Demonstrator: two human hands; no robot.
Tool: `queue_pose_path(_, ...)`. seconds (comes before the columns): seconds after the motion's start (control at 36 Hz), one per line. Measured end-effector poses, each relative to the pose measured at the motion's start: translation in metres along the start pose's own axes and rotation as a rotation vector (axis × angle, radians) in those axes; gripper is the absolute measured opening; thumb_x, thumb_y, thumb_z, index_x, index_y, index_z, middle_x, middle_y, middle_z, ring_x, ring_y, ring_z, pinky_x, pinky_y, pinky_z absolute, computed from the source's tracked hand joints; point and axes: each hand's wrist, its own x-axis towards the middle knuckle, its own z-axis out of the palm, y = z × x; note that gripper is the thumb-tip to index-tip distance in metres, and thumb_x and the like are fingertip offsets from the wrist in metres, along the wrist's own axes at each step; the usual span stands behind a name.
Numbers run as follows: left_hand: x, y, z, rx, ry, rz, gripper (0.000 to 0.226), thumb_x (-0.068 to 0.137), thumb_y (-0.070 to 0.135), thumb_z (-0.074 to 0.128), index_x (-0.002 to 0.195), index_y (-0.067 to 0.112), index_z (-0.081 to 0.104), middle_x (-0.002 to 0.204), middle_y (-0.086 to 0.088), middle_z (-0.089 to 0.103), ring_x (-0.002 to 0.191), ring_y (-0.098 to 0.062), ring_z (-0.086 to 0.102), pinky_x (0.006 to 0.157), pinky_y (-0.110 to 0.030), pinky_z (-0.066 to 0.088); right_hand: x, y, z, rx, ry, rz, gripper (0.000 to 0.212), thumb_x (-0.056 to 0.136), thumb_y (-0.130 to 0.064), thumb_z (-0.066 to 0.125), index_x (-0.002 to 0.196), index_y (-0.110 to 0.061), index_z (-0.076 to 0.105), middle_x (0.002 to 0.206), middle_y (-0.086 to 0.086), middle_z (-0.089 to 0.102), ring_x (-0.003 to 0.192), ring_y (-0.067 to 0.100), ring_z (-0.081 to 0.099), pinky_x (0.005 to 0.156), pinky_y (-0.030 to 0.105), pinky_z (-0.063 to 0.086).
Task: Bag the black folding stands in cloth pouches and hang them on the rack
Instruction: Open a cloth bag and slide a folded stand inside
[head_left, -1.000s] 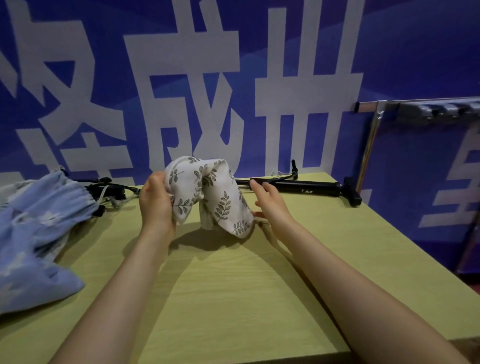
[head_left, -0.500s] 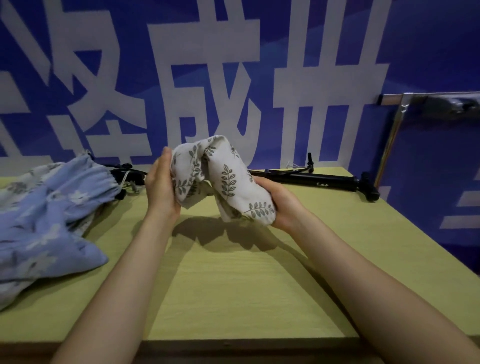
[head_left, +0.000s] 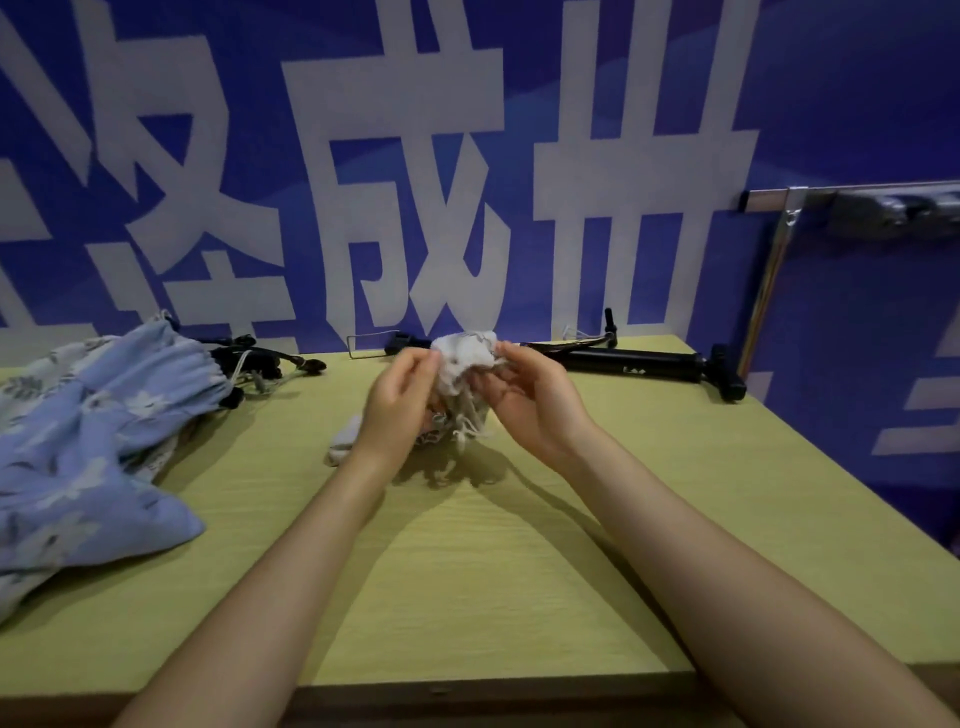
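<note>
A white cloth pouch with a grey leaf print (head_left: 464, 358) is bunched up between both hands above the middle of the table. My left hand (head_left: 397, 400) pinches its left side and my right hand (head_left: 524, 400) grips its right side. Its lower end and drawstring hang down to the tabletop. A black folding stand (head_left: 636, 362) lies folded along the far edge at the right. Another black stand (head_left: 260, 361) lies at the far left, partly under blue cloth. The metal rack (head_left: 779, 249) stands off the table's right end.
Blue floral cloth pouches (head_left: 88, 452) are heaped on the left of the yellow-green table (head_left: 467, 597). A blue wall with big white characters (head_left: 415, 182) rises right behind the far edge. A thin wire piece (head_left: 371, 344) lies near the wall.
Both hands have drawn together and gathered the leaf-print pouch into a tight bunch. It was spread wider between them before. The stands have not moved.
</note>
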Motion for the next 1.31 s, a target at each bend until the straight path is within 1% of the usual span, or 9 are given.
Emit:
queue_pose_path(0.19, 0.002, -0.004, 0.008, -0.153, 0.01, -0.03, 0.011, 0.094, 0.029, 0.059, 0.103, 0.024, 0.062, 0.088, 0.006, 0.071, 0.082, -0.011, 0.068, 0.065, -0.021, 0.053, 0.004, 0.003, -0.003, -0.126, -0.105, -0.052, 0.026, 0.098, -0.006, 0.046, 0.116, 0.007, 0.06, 0.103, 0.016, 0.068, 0.094, 0.021, 0.067, 0.089, 0.028, 0.053)
queue_pose_path(0.31, 0.003, 0.002, 0.006, -0.213, 0.077, -0.089, 0.012, 0.095, 0.028, 0.058, 0.099, 0.022, 0.067, 0.091, -0.004, 0.073, 0.085, -0.019, 0.07, 0.072, -0.031, 0.057, 0.004, 0.004, -0.004, -0.362, -0.165, -0.103, 0.028, 0.096, -0.009, 0.052, 0.122, 0.0, 0.06, 0.096, 0.008, 0.068, 0.081, 0.013, 0.067, 0.071, 0.022, 0.054)
queue_pose_path(0.44, 0.004, 0.007, 0.001, -0.323, 0.11, -0.185, 0.014, 0.096, 0.029, 0.056, 0.091, 0.022, 0.067, 0.087, -0.002, 0.073, 0.085, -0.023, 0.069, 0.075, -0.038, 0.056, 0.0, 0.006, -0.006, -0.788, -0.051, -0.275, 0.056, 0.082, -0.018, 0.076, 0.132, -0.026, 0.054, 0.119, 0.006, 0.063, 0.106, 0.019, 0.064, 0.081, 0.032, 0.059)
queue_pose_path(0.58, 0.007, 0.007, -0.001, -0.297, 0.138, -0.207, 0.016, 0.095, 0.027, 0.057, 0.08, 0.025, 0.064, 0.078, 0.003, 0.07, 0.083, -0.022, 0.066, 0.071, -0.035, 0.053, -0.001, 0.012, -0.008, -1.044, -0.019, -0.472, 0.03, 0.085, -0.024, 0.073, 0.114, -0.021, 0.066, 0.1, -0.004, 0.068, 0.093, 0.013, 0.065, 0.078, 0.028, 0.057)
queue_pose_path(0.72, 0.01, 0.005, -0.009, -0.25, 0.153, -0.253, 0.012, 0.092, 0.031, 0.061, 0.089, 0.022, 0.068, 0.087, -0.001, 0.069, 0.09, -0.024, 0.064, 0.07, -0.032, 0.05, 0.002, 0.009, -0.01, -1.095, 0.045, -0.503, 0.015, 0.09, -0.029, 0.066, 0.093, -0.016, 0.073, 0.085, -0.004, 0.066, 0.076, 0.005, 0.057, 0.064, 0.015, 0.042)
queue_pose_path(0.83, 0.012, 0.005, -0.013, -0.211, 0.117, -0.299, 0.015, 0.089, 0.032, 0.066, 0.093, 0.019, 0.07, 0.089, -0.004, 0.073, 0.09, -0.025, 0.068, 0.079, -0.038, 0.055, 0.003, 0.008, -0.01, -1.106, 0.067, -0.48, 0.015, 0.093, -0.027, 0.063, 0.085, -0.018, 0.073, 0.075, -0.006, 0.066, 0.07, 0.006, 0.058, 0.064, 0.03, 0.05)
queue_pose_path(0.97, 0.014, 0.001, -0.018, -0.205, 0.113, -0.335, 0.018, 0.089, 0.03, 0.067, 0.1, 0.017, 0.072, 0.095, -0.006, 0.075, 0.094, -0.025, 0.069, 0.086, -0.04, 0.055, 0.002, 0.005, -0.01, -1.027, 0.134, -0.482, 0.017, 0.095, -0.015, 0.057, 0.093, -0.018, 0.074, 0.084, -0.004, 0.073, 0.08, 0.008, 0.067, 0.076, 0.027, 0.056)
queue_pose_path(1.19, 0.018, 0.006, -0.01, -0.521, 0.099, -0.533, 0.015, 0.095, 0.008, 0.055, 0.1, 0.001, 0.067, 0.097, -0.016, 0.07, 0.085, -0.023, 0.067, 0.076, -0.035, 0.056, 0.002, -0.002, -0.007, -0.602, 0.036, -0.011, 0.023, 0.099, -0.008, 0.046, 0.103, 0.0, 0.067, 0.091, 0.013, 0.07, 0.083, 0.023, 0.066, 0.075, 0.033, 0.055)
queue_pose_path(1.31, 0.018, 0.005, -0.013, -0.538, 0.009, -0.615, 0.025, 0.096, 0.008, 0.051, 0.113, -0.006, 0.063, 0.097, -0.021, 0.071, 0.087, -0.03, 0.068, 0.078, -0.041, 0.057, 0.005, 0.002, -0.007, -0.708, 0.067, -0.011, 0.022, 0.099, -0.012, 0.047, 0.097, -0.005, 0.068, 0.085, 0.008, 0.07, 0.076, 0.018, 0.066, 0.065, 0.027, 0.054)
